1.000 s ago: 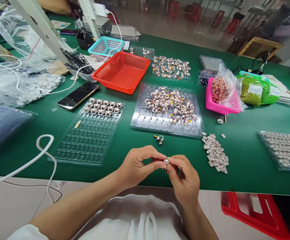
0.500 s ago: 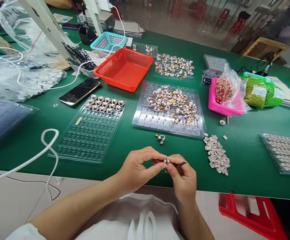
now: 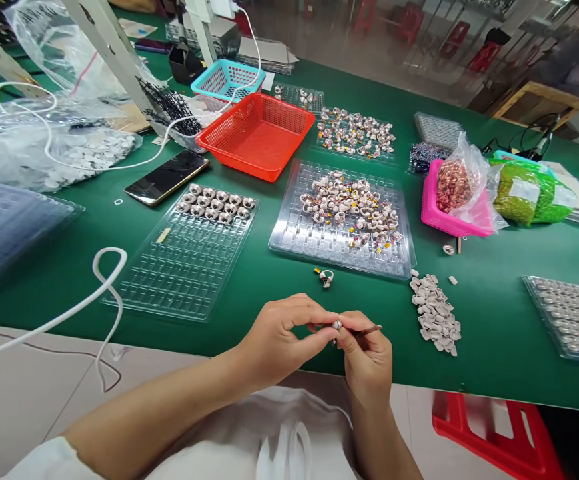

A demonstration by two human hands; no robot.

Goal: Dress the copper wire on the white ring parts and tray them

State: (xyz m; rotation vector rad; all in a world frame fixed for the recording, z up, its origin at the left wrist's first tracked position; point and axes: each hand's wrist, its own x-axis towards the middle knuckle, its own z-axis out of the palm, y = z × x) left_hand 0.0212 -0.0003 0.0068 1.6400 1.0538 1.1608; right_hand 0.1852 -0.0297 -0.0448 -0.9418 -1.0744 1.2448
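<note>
Close to the table's front edge, both my hands pinch one small rounded silver-and-white part (image 3: 338, 325) between their fingertips. My left hand (image 3: 284, 333) holds it from the left with thumb and forefinger. From the other side my right hand (image 3: 366, 353) grips it, and a thin dark-brown stick (image 3: 369, 330) pokes out of that hand's fingers. The part's far side and underside are covered by my fingers. Just beyond lies a loose white ring-shaped piece (image 3: 326, 277) with a yellow tab. Grey-white oval caps (image 3: 434, 313) are heaped to the right.
Ring-shaped pieces are piled on a clear tray stack (image 3: 289, 233). To its left, a clear tray (image 3: 179, 273) has silver parts in its far rows. A phone (image 3: 166, 177), a red basket (image 3: 259, 140), a pink basket (image 3: 432, 207) and a full tray (image 3: 544, 307) stand around. A white cable (image 3: 84, 300) loops at left.
A dark gap now shows on the pinched part, which has turned slightly in my fingers. The brown stick has come into sight at my right hand. The whole view has shifted a little.
</note>
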